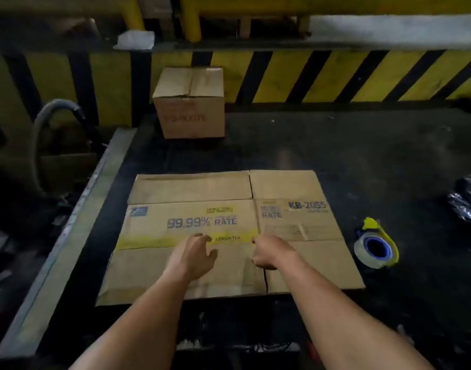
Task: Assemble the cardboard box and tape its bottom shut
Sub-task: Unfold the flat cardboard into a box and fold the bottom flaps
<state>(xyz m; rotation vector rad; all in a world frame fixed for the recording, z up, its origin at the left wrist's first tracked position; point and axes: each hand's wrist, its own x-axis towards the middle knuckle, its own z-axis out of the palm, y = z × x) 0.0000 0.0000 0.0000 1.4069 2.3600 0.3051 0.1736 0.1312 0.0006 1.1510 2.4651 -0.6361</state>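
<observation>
Dark gritty table (pixel 309 145), flat cardboard box (pixel 175 268), round tape roll (pixel 360 252)

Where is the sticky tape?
In the head view, the tape roll lies on the dark table, just right of the flat cardboard box, near the crumpled black bag.

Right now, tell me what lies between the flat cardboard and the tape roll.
Only a narrow bare strip of dark table separates the flat cardboard from the tape roll, seen in the head view.
</observation>
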